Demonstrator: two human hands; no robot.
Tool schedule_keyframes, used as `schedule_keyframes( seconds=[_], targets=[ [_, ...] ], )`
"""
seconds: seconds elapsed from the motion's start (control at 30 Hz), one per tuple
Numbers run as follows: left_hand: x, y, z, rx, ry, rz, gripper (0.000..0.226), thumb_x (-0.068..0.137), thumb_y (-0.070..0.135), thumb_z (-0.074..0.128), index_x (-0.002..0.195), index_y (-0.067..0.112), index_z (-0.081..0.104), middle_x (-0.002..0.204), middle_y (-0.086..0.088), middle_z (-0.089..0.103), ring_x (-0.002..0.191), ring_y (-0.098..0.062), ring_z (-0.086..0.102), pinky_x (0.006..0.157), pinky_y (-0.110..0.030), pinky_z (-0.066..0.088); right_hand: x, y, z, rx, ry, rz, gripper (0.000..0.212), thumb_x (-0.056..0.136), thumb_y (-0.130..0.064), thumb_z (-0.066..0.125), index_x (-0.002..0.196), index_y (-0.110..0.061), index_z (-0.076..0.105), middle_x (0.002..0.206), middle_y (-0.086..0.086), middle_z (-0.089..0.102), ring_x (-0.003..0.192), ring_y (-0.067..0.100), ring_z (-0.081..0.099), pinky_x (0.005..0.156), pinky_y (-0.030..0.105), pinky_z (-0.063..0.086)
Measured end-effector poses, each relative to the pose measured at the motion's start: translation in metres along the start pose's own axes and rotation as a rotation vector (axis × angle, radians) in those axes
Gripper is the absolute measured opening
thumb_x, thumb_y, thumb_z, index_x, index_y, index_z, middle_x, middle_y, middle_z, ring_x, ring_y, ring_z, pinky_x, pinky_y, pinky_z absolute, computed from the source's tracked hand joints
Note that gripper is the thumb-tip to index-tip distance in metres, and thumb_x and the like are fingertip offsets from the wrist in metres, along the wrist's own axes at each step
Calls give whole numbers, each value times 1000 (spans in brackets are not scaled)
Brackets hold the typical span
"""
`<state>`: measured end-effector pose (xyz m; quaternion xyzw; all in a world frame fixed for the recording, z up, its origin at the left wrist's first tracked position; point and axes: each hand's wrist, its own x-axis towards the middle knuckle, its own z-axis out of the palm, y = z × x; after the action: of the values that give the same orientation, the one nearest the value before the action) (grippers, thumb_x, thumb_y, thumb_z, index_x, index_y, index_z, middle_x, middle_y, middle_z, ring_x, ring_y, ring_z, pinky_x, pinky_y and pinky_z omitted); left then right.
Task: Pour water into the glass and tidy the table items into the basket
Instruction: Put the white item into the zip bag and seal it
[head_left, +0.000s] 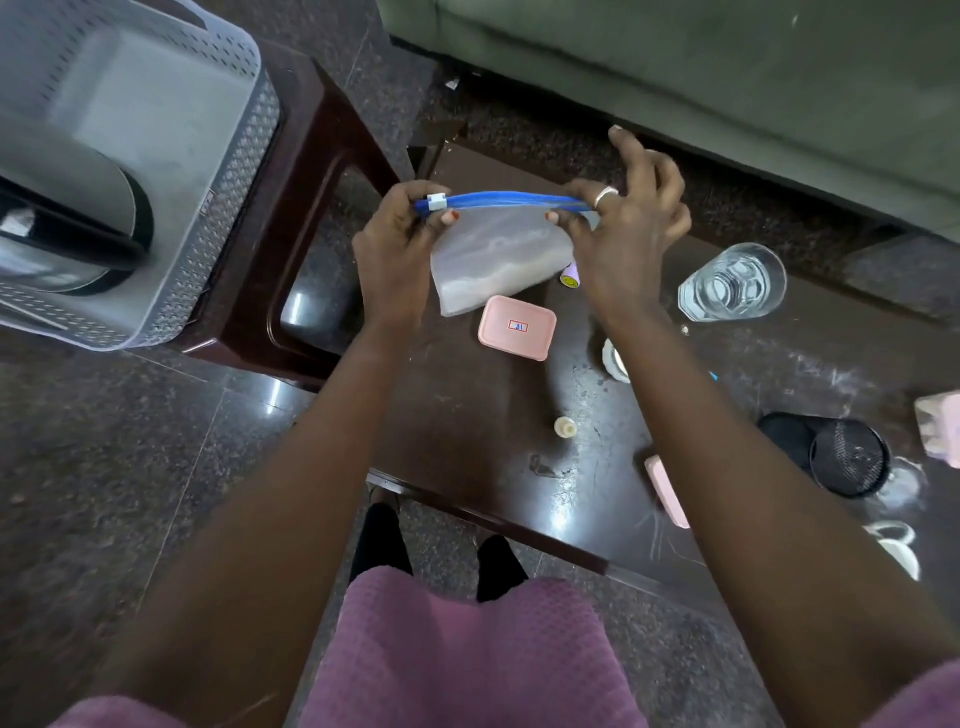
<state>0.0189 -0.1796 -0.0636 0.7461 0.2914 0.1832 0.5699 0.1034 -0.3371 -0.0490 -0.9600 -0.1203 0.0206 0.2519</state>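
Note:
I hold a clear zip bag (498, 260) with a blue slider strip stretched level above the dark table (467, 415). My left hand (397, 249) pinches the strip's left end by the white slider. My right hand (623, 228) pinches the right end, its other fingers spread. A glass (732, 283) with water in it stands on the table to the right. The grey perforated basket (223, 171) sits on a brown stool at the left, with a black and silver vessel (67, 218) inside.
On the table lie a pink lidded box (517, 327), a small lilac tube (570, 274), a small cream bottle (565, 427), a black mesh holder (847, 457) on its side, a pink item (667, 491) and a white cup (896, 548). A green sofa (675, 67) runs behind.

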Motion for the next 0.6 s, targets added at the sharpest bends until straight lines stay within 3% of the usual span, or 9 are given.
schedule_keyframes(
  seconds=[0.17,0.27,0.43,0.6],
  targets=[
    [-4,4,6,32,-6,55,21,81,7,61,92,19,46,83,20,57,72,15,57,68,-2,40,-6,-20,-1,-45,-60,-205,37,84,-43,57,119,-32,62,143,-13,45,135,21,32,101,46,18],
    [-4,4,7,-7,-26,39,18,85,7,58,88,21,47,85,17,61,77,11,59,74,-10,45,-6,-35,1,-13,-104,-278,39,88,-47,50,124,-34,59,134,-19,54,132,16,35,102,44,17],
    [-4,2,10,-195,13,-16,29,84,-4,59,75,23,53,77,12,67,77,-5,60,76,-21,47,-7,-49,9,85,-104,-333,29,86,-44,53,107,-31,69,114,-17,67,119,15,47,98,42,20],
    [-7,1,8,-307,34,-66,28,78,-13,59,75,14,62,64,14,70,68,2,62,69,-13,49,-4,-43,14,-37,-83,-416,18,87,-25,55,97,-24,71,107,-13,70,119,13,49,99,45,19]
  ],
)
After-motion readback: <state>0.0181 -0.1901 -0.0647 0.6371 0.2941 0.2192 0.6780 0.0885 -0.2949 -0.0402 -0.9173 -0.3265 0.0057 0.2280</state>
